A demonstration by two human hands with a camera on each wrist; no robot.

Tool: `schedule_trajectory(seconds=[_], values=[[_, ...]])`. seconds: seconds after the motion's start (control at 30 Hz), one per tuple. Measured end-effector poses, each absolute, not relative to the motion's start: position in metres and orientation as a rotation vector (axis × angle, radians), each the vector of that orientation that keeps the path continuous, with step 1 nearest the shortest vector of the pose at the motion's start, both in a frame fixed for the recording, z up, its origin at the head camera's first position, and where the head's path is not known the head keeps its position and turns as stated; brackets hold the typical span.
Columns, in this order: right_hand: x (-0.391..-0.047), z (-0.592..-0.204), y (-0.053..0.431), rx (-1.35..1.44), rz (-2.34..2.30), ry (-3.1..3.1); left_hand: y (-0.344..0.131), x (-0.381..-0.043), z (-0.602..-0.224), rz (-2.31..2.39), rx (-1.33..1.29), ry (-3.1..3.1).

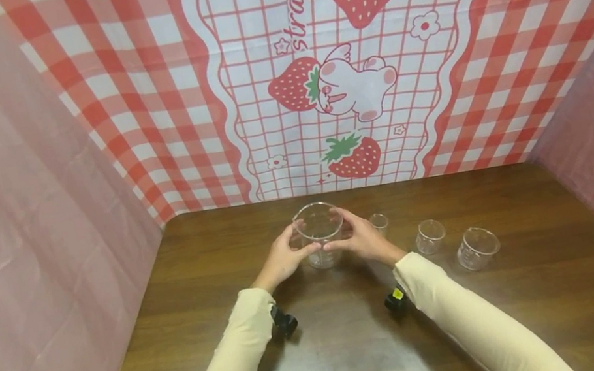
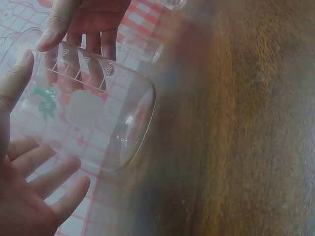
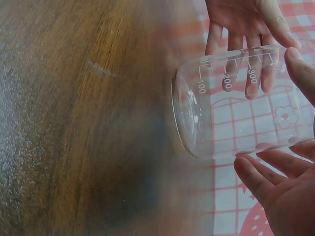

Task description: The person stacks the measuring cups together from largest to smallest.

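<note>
A large clear glass beaker (image 1: pixel 319 227) with white graduation marks is held upright between both hands near the back of the table. My left hand (image 1: pixel 283 258) grips its left side, and my right hand (image 1: pixel 365 238) grips the right side. Both thumbs meet at the front, close below the rim, while the fingers reach around the glass. In the left wrist view the beaker's lower wall (image 2: pixel 125 123) extends below the fingers. Numbers on the beaker (image 3: pixel 197 123) read 100, 200 and 300 in the right wrist view. I cannot tell whether its base touches the wood.
Right of the hands, three smaller glass beakers stand in a slanting row: the smallest beaker (image 1: pixel 379 221) beside the right hand, a medium beaker (image 1: pixel 430 239), and a wider beaker (image 1: pixel 478 250). The brown wooden table (image 1: pixel 338 350) ends at a strawberry-patterned cloth (image 1: pixel 261 119). Pink curtains flank it.
</note>
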State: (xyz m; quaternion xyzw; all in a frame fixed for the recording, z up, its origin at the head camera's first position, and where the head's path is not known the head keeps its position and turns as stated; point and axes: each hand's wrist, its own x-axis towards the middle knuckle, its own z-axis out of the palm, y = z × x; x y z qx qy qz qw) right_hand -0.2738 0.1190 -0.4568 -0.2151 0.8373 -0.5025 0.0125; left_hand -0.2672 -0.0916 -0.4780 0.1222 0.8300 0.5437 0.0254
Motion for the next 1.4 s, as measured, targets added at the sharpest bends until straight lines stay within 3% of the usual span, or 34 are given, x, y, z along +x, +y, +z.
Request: schedule_trajectory(seconds=[1.4], values=[[-0.229,-0.431,0.137,-0.828,-1.563,2.639,-0.083,-0.218,-0.446,1.718,0.517,2.558]])
